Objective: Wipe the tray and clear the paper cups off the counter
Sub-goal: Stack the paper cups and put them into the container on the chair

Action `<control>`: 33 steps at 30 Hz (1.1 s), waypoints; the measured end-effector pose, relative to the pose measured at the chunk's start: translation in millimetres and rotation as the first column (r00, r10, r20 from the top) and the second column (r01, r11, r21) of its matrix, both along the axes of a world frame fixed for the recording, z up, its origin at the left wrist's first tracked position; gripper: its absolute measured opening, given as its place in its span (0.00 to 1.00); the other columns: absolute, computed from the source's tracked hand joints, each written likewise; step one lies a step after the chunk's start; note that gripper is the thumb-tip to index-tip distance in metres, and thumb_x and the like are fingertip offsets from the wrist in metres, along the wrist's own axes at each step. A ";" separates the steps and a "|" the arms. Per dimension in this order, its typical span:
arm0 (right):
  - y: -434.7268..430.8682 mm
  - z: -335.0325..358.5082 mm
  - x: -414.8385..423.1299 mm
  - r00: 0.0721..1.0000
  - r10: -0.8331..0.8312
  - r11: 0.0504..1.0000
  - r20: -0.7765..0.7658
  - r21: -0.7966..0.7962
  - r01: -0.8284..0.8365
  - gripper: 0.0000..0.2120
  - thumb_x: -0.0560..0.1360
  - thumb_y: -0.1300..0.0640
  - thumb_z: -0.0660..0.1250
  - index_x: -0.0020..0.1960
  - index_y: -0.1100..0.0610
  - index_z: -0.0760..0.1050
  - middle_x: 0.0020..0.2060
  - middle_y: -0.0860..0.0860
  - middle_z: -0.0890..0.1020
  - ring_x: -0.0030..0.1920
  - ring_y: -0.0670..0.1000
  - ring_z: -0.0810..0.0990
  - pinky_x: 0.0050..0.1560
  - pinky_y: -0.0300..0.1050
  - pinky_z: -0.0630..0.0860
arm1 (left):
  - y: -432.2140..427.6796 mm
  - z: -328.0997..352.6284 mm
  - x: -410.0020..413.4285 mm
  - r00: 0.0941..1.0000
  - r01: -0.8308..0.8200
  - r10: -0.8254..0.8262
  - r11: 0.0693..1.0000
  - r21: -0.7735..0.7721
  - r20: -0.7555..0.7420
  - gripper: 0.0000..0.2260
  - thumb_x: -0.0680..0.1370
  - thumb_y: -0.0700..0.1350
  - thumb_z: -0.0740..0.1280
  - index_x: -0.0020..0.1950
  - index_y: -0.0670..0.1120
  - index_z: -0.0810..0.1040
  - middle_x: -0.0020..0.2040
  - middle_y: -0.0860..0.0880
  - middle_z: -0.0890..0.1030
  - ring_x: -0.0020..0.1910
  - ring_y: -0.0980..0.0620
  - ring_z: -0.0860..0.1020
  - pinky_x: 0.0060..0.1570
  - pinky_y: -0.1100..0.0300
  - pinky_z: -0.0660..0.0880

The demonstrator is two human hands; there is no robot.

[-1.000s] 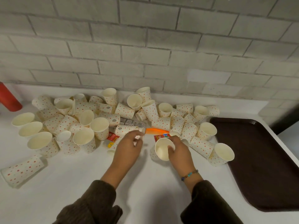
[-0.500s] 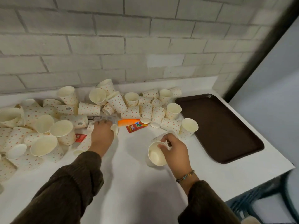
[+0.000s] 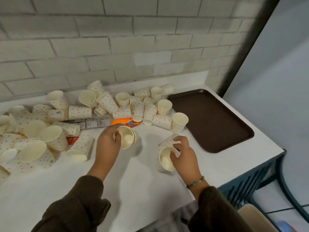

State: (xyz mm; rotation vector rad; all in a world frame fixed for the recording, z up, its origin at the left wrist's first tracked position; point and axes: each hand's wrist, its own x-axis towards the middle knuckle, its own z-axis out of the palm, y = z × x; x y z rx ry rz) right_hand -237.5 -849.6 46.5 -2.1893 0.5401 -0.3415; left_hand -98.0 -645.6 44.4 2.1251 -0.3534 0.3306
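Several white paper cups with orange dots [image 3: 107,104] lie scattered along the back of the white counter [image 3: 130,181]. My left hand [image 3: 108,141] holds one paper cup [image 3: 127,137] by its rim, mouth tilted toward me, above the counter's middle. To its right, my right hand [image 3: 182,153] grips another paper cup [image 3: 164,159], with a second cup [image 3: 167,141] lying against it. The dark brown tray [image 3: 209,118] lies at the counter's right end, with nothing on it.
An orange object [image 3: 120,121], a red packet [image 3: 133,123] and a strip of grey sachets [image 3: 90,123] lie among the cups. A grey brick wall [image 3: 117,47] backs the counter. Right of the counter's edge stands a dark blue frame [image 3: 260,180].
My left hand has lifted a cup from the pile and drawn it toward the middle. My right hand keeps hold of its cup. The view has swung further right.
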 end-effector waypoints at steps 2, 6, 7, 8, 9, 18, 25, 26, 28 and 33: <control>-13.6 1.6 -10.0 1.000 -0.026 0.999 0.015 0.021 0.026 0.18 0.73 0.62 0.66 0.57 0.46 0.66 0.54 0.52 0.82 0.54 0.51 0.80 0.44 0.29 0.70 | -13.8 1.9 -21.7 0.998 0.025 -0.030 0.996 -0.082 -0.054 0.13 0.77 0.39 0.61 0.57 0.49 0.79 0.57 0.52 0.80 0.54 0.55 0.75 0.55 0.62 0.68; -68.8 4.6 -55.3 0.994 -0.104 0.995 0.028 0.011 0.104 0.14 0.72 0.62 0.67 0.55 0.49 0.73 0.52 0.52 0.82 0.53 0.52 0.80 0.48 0.40 0.74 | -70.6 -0.2 -77.6 0.985 0.094 -0.114 0.984 -0.151 -0.131 0.12 0.76 0.40 0.64 0.56 0.52 0.79 0.54 0.56 0.79 0.52 0.57 0.75 0.49 0.70 0.68; -82.2 4.3 -66.4 0.992 -0.125 0.992 0.024 -0.004 0.125 0.14 0.72 0.62 0.67 0.55 0.50 0.74 0.52 0.52 0.82 0.53 0.53 0.80 0.49 0.42 0.75 | -84.0 -0.9 -89.8 0.979 0.115 -0.138 0.981 -0.157 -0.148 0.12 0.76 0.41 0.64 0.57 0.52 0.79 0.54 0.57 0.78 0.52 0.56 0.75 0.48 0.71 0.68; -101.4 3.1 -85.3 0.988 -0.151 0.988 0.018 -0.012 0.151 0.13 0.72 0.62 0.67 0.55 0.51 0.75 0.52 0.53 0.82 0.53 0.53 0.80 0.51 0.44 0.75 | -104.7 -3.1 -107.1 0.972 0.141 -0.167 0.978 -0.156 -0.167 0.11 0.76 0.41 0.65 0.56 0.53 0.79 0.54 0.58 0.78 0.52 0.57 0.75 0.47 0.72 0.68; -117.0 2.5 -100.9 0.985 -0.174 0.985 0.019 -0.005 0.174 0.13 0.72 0.63 0.66 0.55 0.52 0.75 0.52 0.53 0.82 0.53 0.53 0.79 0.53 0.46 0.76 | -121.3 -4.8 -121.4 0.965 0.164 -0.190 0.975 -0.148 -0.182 0.11 0.76 0.41 0.66 0.56 0.54 0.79 0.53 0.59 0.77 0.52 0.57 0.75 0.47 0.73 0.68; -233.2 -51.1 -251.9 0.901 -0.344 0.933 -0.265 -0.208 0.295 0.17 0.74 0.61 0.64 0.62 0.51 0.73 0.55 0.52 0.81 0.56 0.59 0.75 0.55 0.48 0.75 | -247.3 -54.3 -253.6 0.781 0.520 -0.495 0.853 -0.041 -0.380 0.13 0.76 0.38 0.63 0.54 0.55 0.79 0.53 0.56 0.79 0.53 0.55 0.76 0.53 0.62 0.71; -255.8 -107.0 -329.9 0.793 -0.295 0.954 -0.533 -0.215 0.210 0.19 0.73 0.61 0.59 0.61 0.46 0.71 0.56 0.50 0.81 0.58 0.58 0.72 0.60 0.47 0.68 | -313.6 -98.4 -329.1 0.634 0.702 -0.567 0.707 0.086 -0.525 0.14 0.76 0.37 0.62 0.56 0.51 0.80 0.56 0.52 0.79 0.55 0.54 0.75 0.57 0.59 0.72; -255.5 -112.6 -333.8 0.787 -0.291 0.955 -0.544 -0.207 0.211 0.19 0.73 0.61 0.59 0.61 0.46 0.71 0.56 0.49 0.80 0.58 0.58 0.72 0.62 0.48 0.67 | -319.7 -104.0 -334.6 0.620 0.718 -0.570 0.689 0.097 -0.539 0.14 0.76 0.38 0.61 0.57 0.52 0.80 0.55 0.52 0.79 0.55 0.54 0.75 0.57 0.59 0.72; -256.3 -122.9 -340.5 0.775 -0.291 0.955 -0.562 -0.213 0.204 0.20 0.73 0.61 0.59 0.61 0.46 0.72 0.56 0.50 0.80 0.59 0.57 0.73 0.66 0.48 0.65 | -334.2 -114.9 -343.2 0.593 0.746 -0.569 0.654 0.124 -0.570 0.14 0.77 0.39 0.61 0.57 0.53 0.79 0.56 0.52 0.78 0.55 0.53 0.76 0.56 0.59 0.72; -264.7 -146.6 -353.4 0.754 -0.223 0.974 -0.618 -0.104 0.202 0.17 0.75 0.57 0.62 0.63 0.49 0.71 0.59 0.50 0.78 0.64 0.54 0.72 0.72 0.50 0.55 | -361.3 -140.7 -348.6 0.539 0.808 -0.547 0.550 0.210 -0.641 0.21 0.76 0.38 0.65 0.69 0.50 0.71 0.68 0.50 0.71 0.66 0.51 0.70 0.64 0.64 0.63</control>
